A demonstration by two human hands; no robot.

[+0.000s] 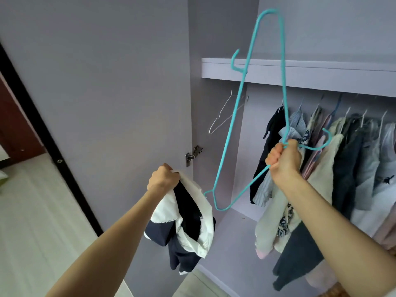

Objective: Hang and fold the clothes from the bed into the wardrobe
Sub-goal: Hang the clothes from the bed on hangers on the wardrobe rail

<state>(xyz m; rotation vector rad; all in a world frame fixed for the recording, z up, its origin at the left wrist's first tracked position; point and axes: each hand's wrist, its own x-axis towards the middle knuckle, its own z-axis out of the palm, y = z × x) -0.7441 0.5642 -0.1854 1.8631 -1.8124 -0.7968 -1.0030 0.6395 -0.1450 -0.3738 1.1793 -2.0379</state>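
My right hand (pixel 284 160) is raised in front of the open wardrobe and grips a teal wire hanger (pixel 235 116) near its hook, so the frame stands tilted with one end high up. My left hand (pixel 163 177) is lower and to the left, closed on the collar of a navy and white garment (pixel 188 224) that hangs down loosely in front of the wardrobe door (pixel 107 93). The hanger's lower corner sits just right of the garment, apart from it.
Several garments (pixel 334 163) hang close together on the rail at the right under a shelf (pixel 321 71). An empty white hanger (pixel 225 114) hangs at the rail's left end. The pale floor (pixel 32 221) lies to the left.
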